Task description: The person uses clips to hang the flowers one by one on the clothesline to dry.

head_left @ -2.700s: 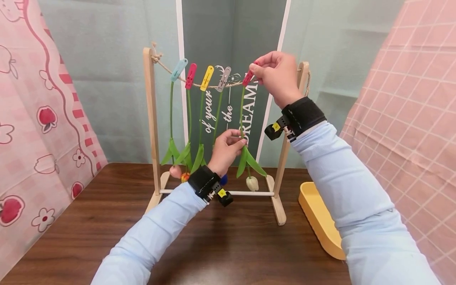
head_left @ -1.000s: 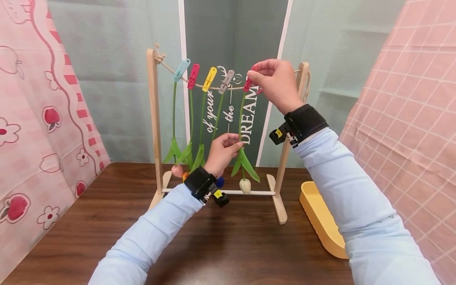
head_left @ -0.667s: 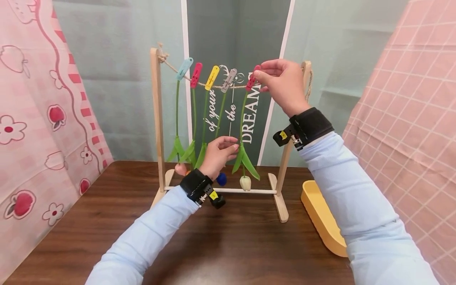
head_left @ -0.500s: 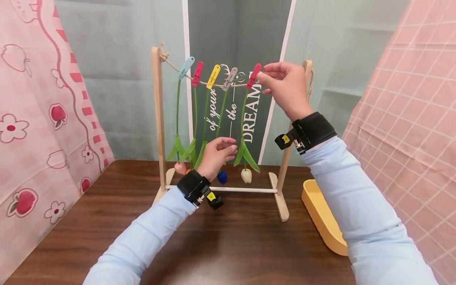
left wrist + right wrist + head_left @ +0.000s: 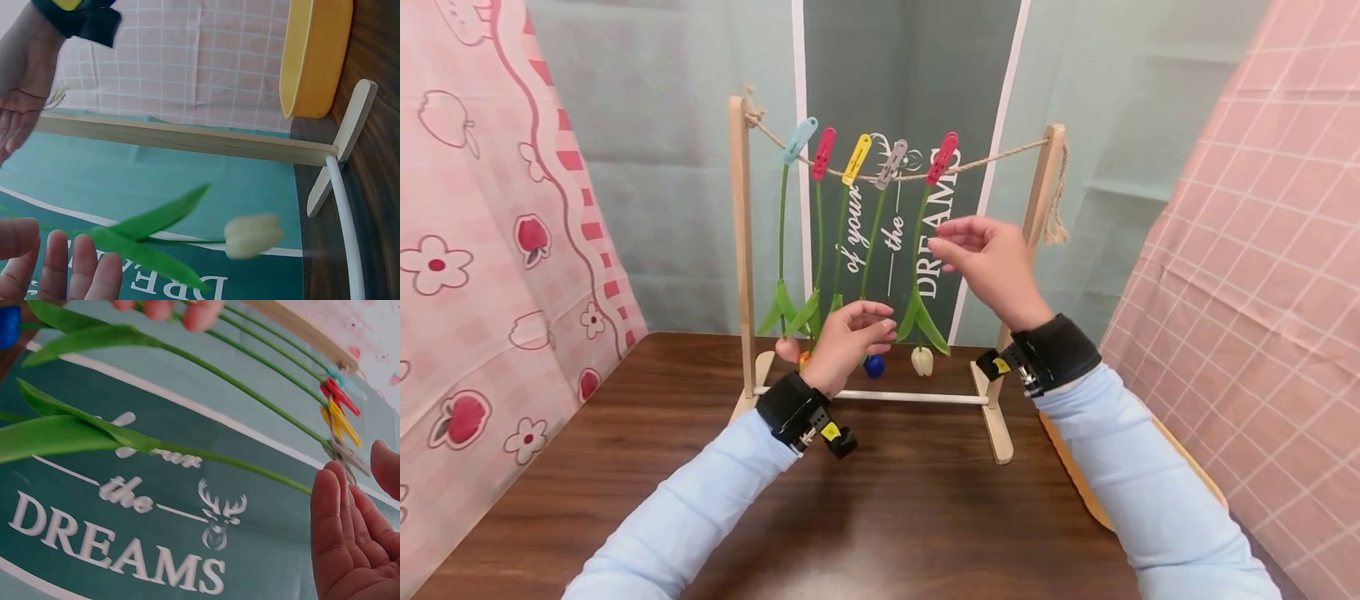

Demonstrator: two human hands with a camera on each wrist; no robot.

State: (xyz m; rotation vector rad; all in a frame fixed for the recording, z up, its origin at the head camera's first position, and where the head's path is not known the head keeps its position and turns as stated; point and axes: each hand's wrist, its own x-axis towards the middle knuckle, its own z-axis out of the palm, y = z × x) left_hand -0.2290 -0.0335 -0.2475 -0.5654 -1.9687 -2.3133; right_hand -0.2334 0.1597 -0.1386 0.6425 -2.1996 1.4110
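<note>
A wooden rack [image 5: 742,250] carries a rope with several coloured clips, each gripping an upside-down tulip by its stem. The rightmost red clip [image 5: 942,157] holds the white tulip [image 5: 922,360] [image 5: 253,235]. My right hand [image 5: 942,245] [image 5: 350,537] hovers below that clip, beside the stem [image 5: 919,242], fingers relaxed and holding nothing. My left hand [image 5: 880,329] [image 5: 69,269] floats in front of the green leaves [image 5: 925,325], just left of them, fingers loosely extended and empty. A blue tulip [image 5: 873,365] hangs behind the left hand.
The rack stands on a dark wooden table [image 5: 910,517]. A yellow tray [image 5: 312,56] lies at the right of the rack's foot, mostly hidden by my right arm in the head view. A sign with white lettering [image 5: 940,217] stands behind. Pink cloths hang at both sides.
My right hand has let go of the red clip and dropped down beside the stem. My left hand has released the white tulip's stem and eased back. The tulip hangs from the clip.
</note>
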